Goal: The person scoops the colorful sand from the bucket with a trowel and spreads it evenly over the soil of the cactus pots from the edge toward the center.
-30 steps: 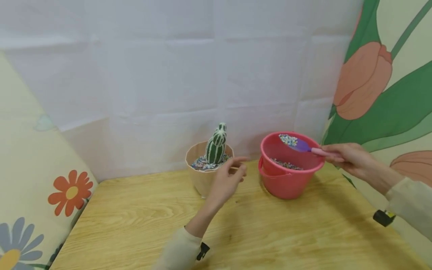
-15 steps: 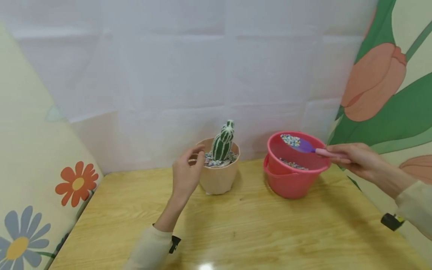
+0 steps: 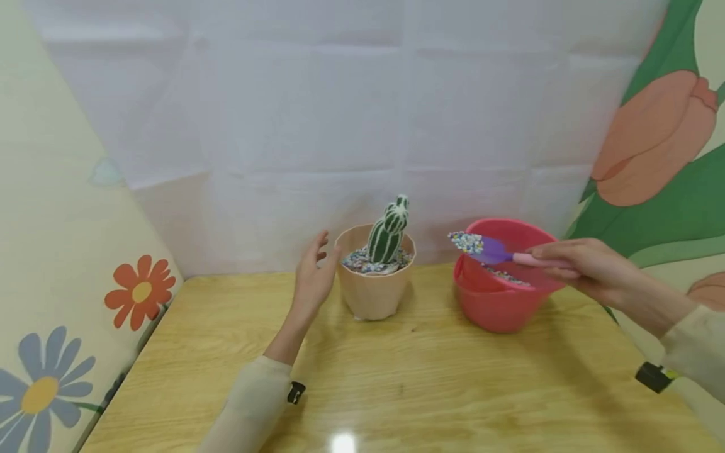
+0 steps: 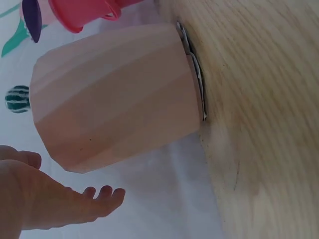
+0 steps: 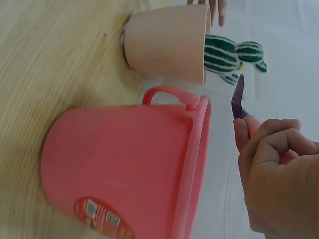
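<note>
My right hand (image 3: 589,267) grips the pink handle of a small purple shovel (image 3: 494,251), its blade heaped with multicoloured pebbles (image 3: 467,242). The blade hangs over the left rim of a pink bucket (image 3: 498,311), which has more pebbles inside. To the left stands a peach plant pot (image 3: 376,296) with a green-and-white striped cactus (image 3: 386,240) set in pebbles and leaning slightly right. My left hand (image 3: 314,277) is beside the pot's left side, fingers extended and holding nothing. The left wrist view shows a gap between this hand (image 4: 55,199) and the pot wall.
Pot and bucket stand near the back of a wood-grain table (image 3: 362,390), with a strip of tabletop between them. A white sheet (image 3: 294,113) hangs behind. Flower-printed walls (image 3: 651,138) close in on both sides. The bucket's handle (image 5: 172,92) hangs down toward the pot.
My left hand has moved from in front of the pot to its left side, and its fingers have straightened. The loaded shovel has shifted left toward the pot. The head view has turned slightly.
</note>
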Available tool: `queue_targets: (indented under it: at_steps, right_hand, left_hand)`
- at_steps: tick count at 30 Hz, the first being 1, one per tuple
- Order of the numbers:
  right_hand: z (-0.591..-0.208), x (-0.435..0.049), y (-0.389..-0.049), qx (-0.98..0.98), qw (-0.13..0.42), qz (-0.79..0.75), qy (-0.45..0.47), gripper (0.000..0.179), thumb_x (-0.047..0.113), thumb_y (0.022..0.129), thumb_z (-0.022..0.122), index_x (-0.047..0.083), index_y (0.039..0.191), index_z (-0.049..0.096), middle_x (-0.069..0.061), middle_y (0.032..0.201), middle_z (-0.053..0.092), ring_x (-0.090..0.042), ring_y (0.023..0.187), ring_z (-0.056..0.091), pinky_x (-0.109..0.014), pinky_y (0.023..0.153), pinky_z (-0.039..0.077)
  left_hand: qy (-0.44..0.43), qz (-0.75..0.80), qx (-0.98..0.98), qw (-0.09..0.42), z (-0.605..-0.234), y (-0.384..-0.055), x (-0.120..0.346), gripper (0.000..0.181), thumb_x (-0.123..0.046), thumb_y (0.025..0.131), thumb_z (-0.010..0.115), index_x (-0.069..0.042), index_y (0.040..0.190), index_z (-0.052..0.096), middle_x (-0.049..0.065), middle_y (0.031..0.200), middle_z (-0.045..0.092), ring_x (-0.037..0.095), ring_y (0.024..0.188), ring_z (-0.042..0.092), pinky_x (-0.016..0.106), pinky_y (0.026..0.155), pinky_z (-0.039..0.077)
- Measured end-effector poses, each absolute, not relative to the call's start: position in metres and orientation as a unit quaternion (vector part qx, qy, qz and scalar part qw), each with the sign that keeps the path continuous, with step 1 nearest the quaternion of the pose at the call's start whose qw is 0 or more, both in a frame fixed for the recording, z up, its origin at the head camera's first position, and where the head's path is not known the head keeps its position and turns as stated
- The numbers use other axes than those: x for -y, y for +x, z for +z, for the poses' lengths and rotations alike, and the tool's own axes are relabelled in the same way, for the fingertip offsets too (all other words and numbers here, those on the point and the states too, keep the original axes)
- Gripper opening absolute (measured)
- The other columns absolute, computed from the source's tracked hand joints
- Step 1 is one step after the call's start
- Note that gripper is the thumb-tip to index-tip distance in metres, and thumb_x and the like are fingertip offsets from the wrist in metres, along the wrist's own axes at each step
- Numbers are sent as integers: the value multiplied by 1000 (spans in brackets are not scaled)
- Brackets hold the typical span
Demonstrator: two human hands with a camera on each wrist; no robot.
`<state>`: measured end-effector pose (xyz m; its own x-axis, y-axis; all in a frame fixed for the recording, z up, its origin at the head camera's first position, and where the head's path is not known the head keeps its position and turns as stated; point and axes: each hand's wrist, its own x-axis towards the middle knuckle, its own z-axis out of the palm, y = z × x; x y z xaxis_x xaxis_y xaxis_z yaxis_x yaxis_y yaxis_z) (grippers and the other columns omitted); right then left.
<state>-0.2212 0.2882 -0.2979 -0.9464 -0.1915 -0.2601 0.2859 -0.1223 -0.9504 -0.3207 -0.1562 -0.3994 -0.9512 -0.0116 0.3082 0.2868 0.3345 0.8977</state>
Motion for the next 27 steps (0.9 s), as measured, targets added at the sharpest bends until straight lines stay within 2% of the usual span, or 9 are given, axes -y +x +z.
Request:
queue_targets:
  at_steps: [2,5,7,9,12,17,18,21,27]
  right_hand:
    - [-296,-281,-223,-660,161,-733,31,20,10,103,62,4,116,76,-13,123,70,-6,54,50,-21,52,38]
    - [-291,-270,-227,-670,162,-724,33,18,10,101,65,5,114,77,-14,121,70,-6,61,58,-20,51,38]
    - [-288,-263,-230,-671,164,-722,36,17,10,100,66,4,113,76,-14,119,71,-11,84,72,-17,58,49]
    - [-285,-257,-234,-664,170,-727,42,17,9,100,67,1,112,76,-16,118,71,-20,105,70,-20,74,58]
    - [-280,-247,-240,-669,177,-720,51,17,9,99,68,1,111,76,-17,115,71,-26,112,66,-32,89,56]
    - [-276,-234,-250,-704,182,-684,57,15,9,96,72,1,107,78,-14,109,74,-22,102,71,-25,76,60]
    - [-275,-231,-252,-714,182,-674,57,15,10,95,73,1,106,78,-13,105,75,-19,92,74,-22,72,59]
    - [-271,-223,-260,-730,198,-652,53,17,8,94,73,0,108,76,-14,106,75,-20,91,74,-18,61,54]
    - [-260,-208,-281,-738,243,-627,58,12,1,97,64,-3,103,73,-19,102,74,-15,69,71,-16,55,53]
  left_hand:
    - [-81,-593,794,104,-400,-322,157,61,-38,106,54,-15,159,35,11,157,40,38,136,42,55,109,40]
    - [-73,-622,776,75,-401,-325,157,62,-37,106,52,-13,160,33,9,159,38,37,139,39,51,113,38]
    - [-68,-638,765,60,-401,-326,156,62,-35,106,52,-12,160,33,7,159,38,35,142,36,48,116,34]
    - [-62,-652,754,45,-402,-327,155,60,-33,107,52,-11,160,34,5,160,38,31,145,33,47,116,33]
    - [-54,-671,739,29,-401,-327,153,57,-31,107,51,-12,159,36,2,160,38,26,146,31,49,114,36]
    - [-50,-687,725,13,-402,-326,151,55,-28,106,51,-12,157,39,2,161,36,25,146,32,57,109,41]
    - [-50,-690,722,11,-402,-326,150,55,-28,106,51,-12,157,40,3,161,37,25,145,33,59,108,41]
    - [-48,-697,716,8,-404,-326,150,54,-28,105,52,-12,156,42,3,160,38,27,143,36,62,106,42]
    - [-49,-711,701,10,-406,-326,151,53,-27,105,51,-12,156,43,4,158,42,26,139,42,57,101,49]
